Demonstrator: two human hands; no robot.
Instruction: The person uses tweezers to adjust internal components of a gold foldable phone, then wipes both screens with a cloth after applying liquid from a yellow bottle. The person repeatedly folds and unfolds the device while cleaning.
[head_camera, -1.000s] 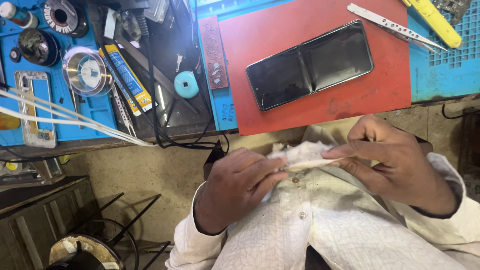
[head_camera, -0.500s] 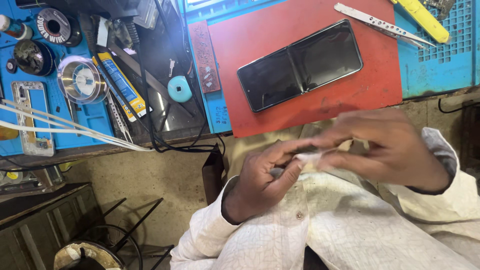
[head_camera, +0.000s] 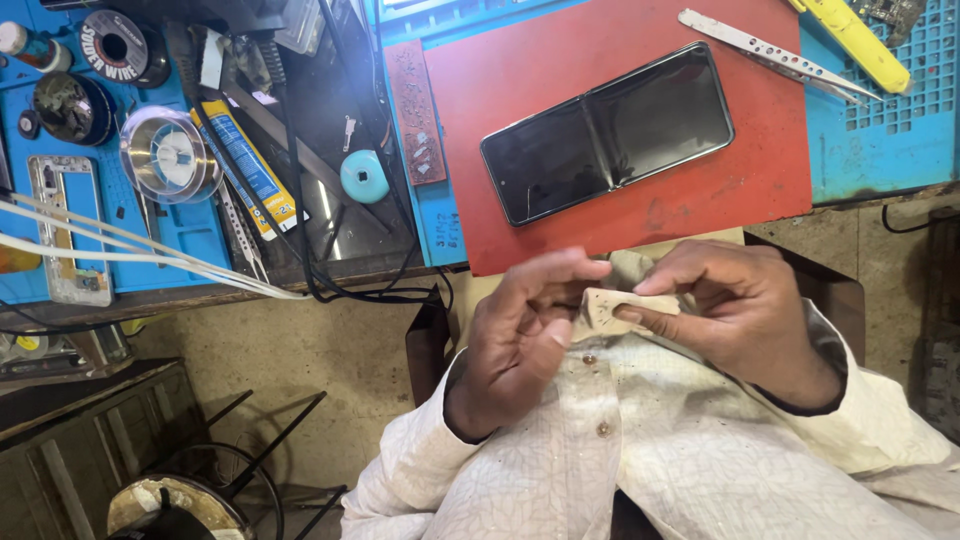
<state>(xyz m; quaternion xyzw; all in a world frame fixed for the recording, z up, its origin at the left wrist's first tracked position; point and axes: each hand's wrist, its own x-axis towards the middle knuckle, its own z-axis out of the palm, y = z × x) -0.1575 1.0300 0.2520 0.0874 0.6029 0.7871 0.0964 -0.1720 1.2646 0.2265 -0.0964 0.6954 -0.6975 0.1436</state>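
Observation:
Both my hands are held in front of my chest, below the bench edge. My right hand (head_camera: 745, 315) pinches a small pale, flat piece (head_camera: 608, 308) between thumb and fingers. The fingertips of my left hand (head_camera: 525, 340) touch the same piece from the left side. On the bench above them, a dark foldable phone (head_camera: 607, 130) lies opened flat, screen up, on a red mat (head_camera: 610, 215). What the pale piece is cannot be made out.
Metal tweezers (head_camera: 765, 50) and a yellow tool (head_camera: 850, 35) lie at the mat's far right. Left of the mat are a glue tube (head_camera: 248, 165), a round teal object (head_camera: 364, 176), wire spools (head_camera: 165, 155), black cables (head_camera: 330, 280) and white cables (head_camera: 130, 250). A stool frame (head_camera: 200, 470) stands below.
My hands have risen slightly toward the bench edge and the left fingers have closed in on the pale piece. The camera view has shifted, so the bench sits lower in the frame.

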